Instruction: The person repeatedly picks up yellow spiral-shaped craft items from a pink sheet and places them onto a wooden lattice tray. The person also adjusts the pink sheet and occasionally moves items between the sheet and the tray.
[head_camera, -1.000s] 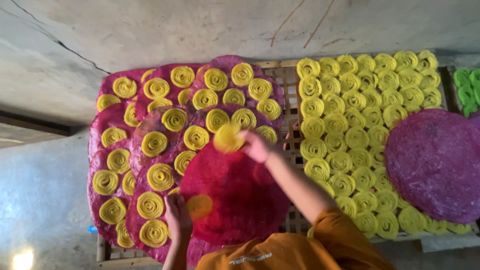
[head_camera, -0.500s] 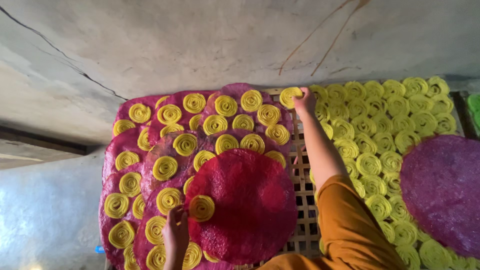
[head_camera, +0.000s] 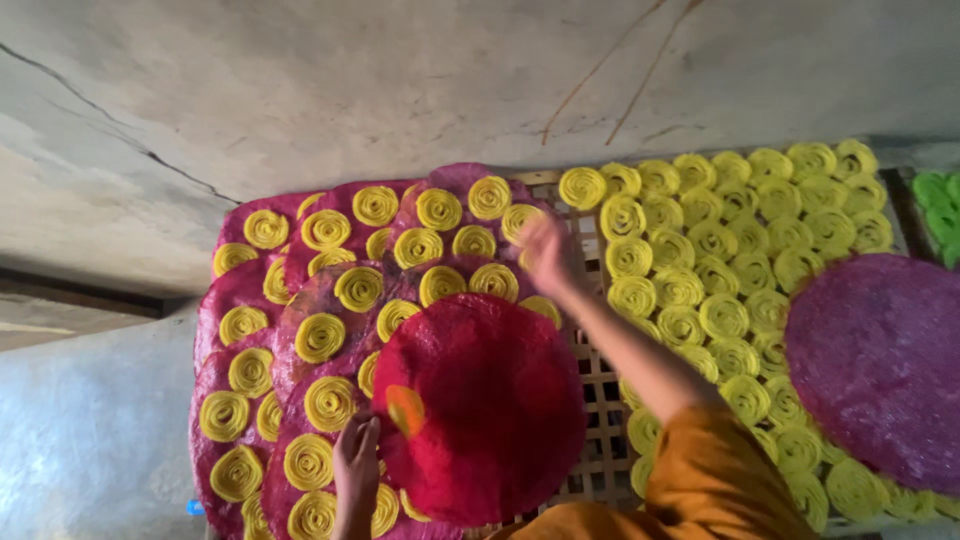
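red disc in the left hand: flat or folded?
Flat. The red disc shows a full round outline with no crease, lying over the purple sheets; the left hand grips its edge.

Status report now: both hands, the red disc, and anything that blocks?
Left hand grips red disc at its edge. Right hand blurred over yellow spirals, grip unclear. Nothing blocks the way.

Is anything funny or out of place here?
One yellow spiral sits alone on the big red disc by the left hand, while the others lie in neat rows. The right hand is blurred.
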